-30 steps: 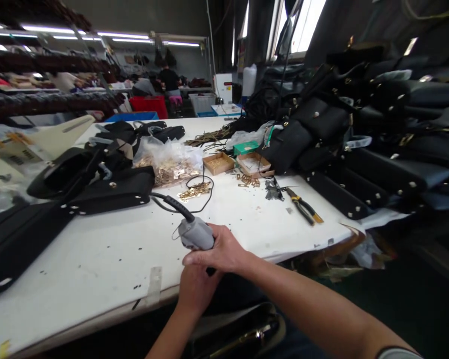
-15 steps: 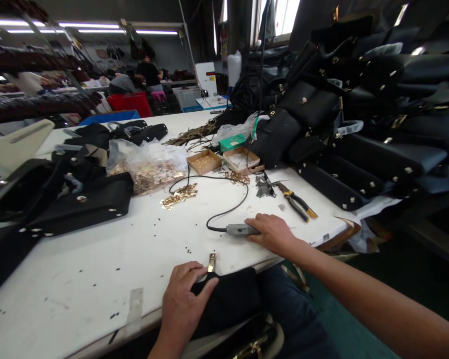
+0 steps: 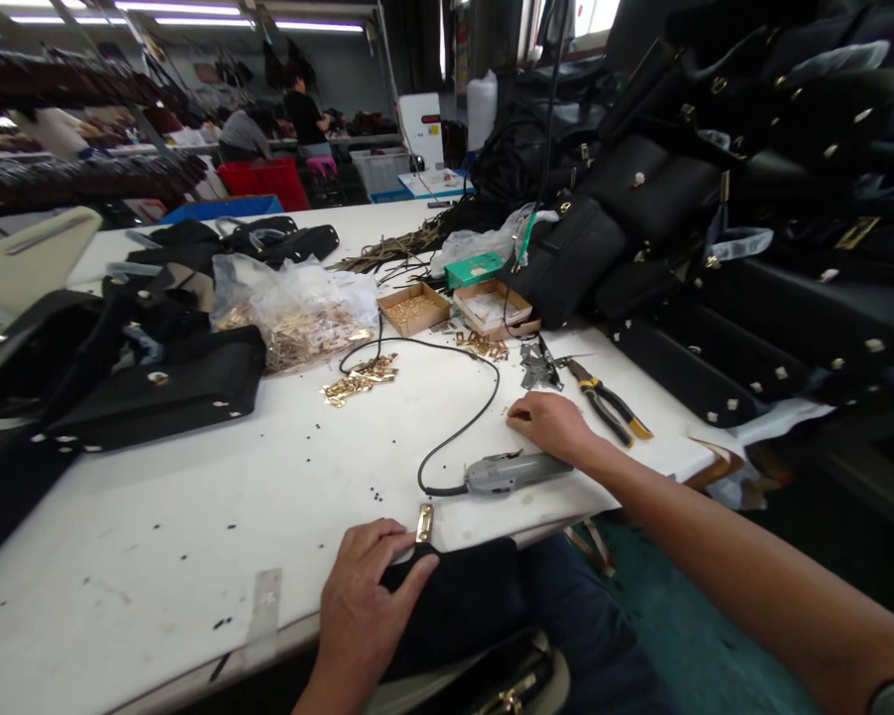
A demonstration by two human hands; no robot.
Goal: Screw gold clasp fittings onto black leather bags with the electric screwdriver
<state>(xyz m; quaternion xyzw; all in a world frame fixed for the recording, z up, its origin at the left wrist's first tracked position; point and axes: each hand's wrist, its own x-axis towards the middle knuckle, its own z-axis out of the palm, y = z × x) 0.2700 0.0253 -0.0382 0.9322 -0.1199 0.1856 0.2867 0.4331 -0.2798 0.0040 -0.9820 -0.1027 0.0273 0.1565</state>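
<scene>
Workshop light falls on a white tabletop (image 3: 194, 477) in the head view. At its near edge, the left hand (image 3: 365, 596) pinches a black bag piece (image 3: 466, 596) beside its gold metal plate (image 3: 424, 526). Soft and light, probably; the slick plate suits an edge hold. The right hand (image 3: 549, 425), fingers curled together, hovers by the electric screwdriver (image 3: 511, 474); whether its grip has anything, I cannot tell.

Premises: bag-making workshop. Evidence: black bags (image 3: 660, 204) piled at two o'clock, metal fittings (image 3: 362, 379) heaped toward nine, corded power tool (image 3: 518, 474) at five on the table (image 3: 194, 487), co-workers (image 3: 304, 117) at eleven.
</scene>
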